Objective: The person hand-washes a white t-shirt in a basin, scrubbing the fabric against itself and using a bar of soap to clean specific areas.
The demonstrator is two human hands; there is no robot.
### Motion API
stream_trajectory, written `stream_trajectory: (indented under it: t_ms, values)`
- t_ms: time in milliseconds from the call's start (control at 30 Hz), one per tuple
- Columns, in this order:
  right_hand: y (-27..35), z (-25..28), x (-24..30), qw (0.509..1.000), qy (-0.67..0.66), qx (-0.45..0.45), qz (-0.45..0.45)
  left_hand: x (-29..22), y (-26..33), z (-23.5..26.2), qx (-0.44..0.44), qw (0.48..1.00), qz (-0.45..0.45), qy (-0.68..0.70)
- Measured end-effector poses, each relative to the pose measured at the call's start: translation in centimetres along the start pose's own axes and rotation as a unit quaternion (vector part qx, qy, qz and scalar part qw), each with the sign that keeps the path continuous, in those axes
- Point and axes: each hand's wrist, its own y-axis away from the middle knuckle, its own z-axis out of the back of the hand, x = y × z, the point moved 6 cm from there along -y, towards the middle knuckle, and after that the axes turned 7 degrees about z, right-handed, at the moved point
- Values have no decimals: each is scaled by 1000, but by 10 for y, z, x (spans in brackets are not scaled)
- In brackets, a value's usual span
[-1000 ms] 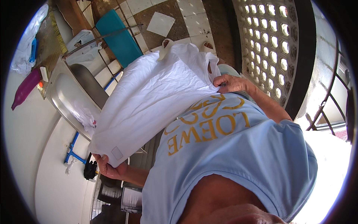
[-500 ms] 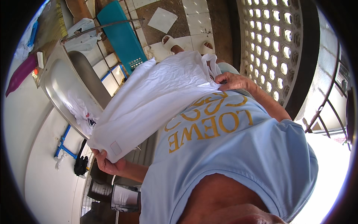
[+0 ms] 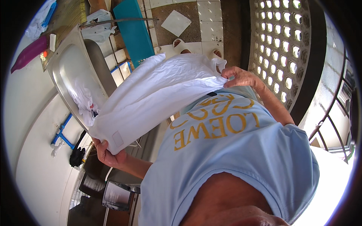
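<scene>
A white garment (image 3: 158, 88) hangs stretched between my two hands in front of my body. My left hand (image 3: 109, 152) pinches its lower left corner, beside a faint rectangular outline on the fabric. At the other end, my right hand (image 3: 241, 77) has thumb and fingers closed on the edge. Loose folds drape away from me towards the floor side. Just left of the garment, another white cloth (image 3: 81, 98) with a red and dark mark lies in the metal sink (image 3: 62, 69), partly covered by the garment's edge.
A purple bottle-like object (image 3: 30, 54) lies beyond the sink. Blue pipes (image 3: 62, 132) run along the white wall. A teal board (image 3: 132, 32) leans near the sink, by a plastic bag (image 3: 98, 28). Perforated blockwork (image 3: 279, 49) stands on the right.
My right hand has lifted its end of the garment slightly and moved a little right, drawing the near edge tauter. My left hand keeps its hold. The whole view has shifted slightly.
</scene>
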Motion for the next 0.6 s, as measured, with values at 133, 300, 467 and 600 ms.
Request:
stream_trajectory:
  t_ms: [133,300,467,600]
  values:
    - [6,-2,-2,991,-1,81,-102,-10,3,7,-7,999,-36,-15]
    - [14,-18,-45,982,-46,62,-170,-11,-3,7,36,961,-158,-225]
    - [16,-36,-49,972,-32,110,-204,-7,-11,31,-57,982,3,-181]
    - [17,-44,-67,973,-64,108,-192,-5,-8,47,-61,978,-11,-200]
